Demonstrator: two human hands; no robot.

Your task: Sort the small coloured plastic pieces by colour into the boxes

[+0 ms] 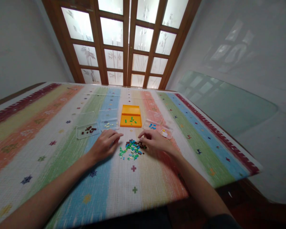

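Note:
A loose pile of small building bricks (132, 148), green, blue, brown and pale yellow, lies on the tablecloth between my hands. My left hand (106, 142) hovers just left of the pile, index finger stretched toward it and the other fingers loosely bent. At the pile's upper right is my right hand (153, 140), its thumb and index finger drawn close together beside some brown bricks (142, 145). Whatever may be between those fingertips is too small to make out. Beyond the pile, an open orange case (131, 125) holds several green bricks (131, 120).
Clear trays flank the case: one with brown bricks (89, 129), one with pale yellow bricks (108, 125), one with blue bricks (152, 126). A small clear box (168, 136) with yellow and white pieces stands near my right hand. A striped tablecloth (124, 197) covers the table.

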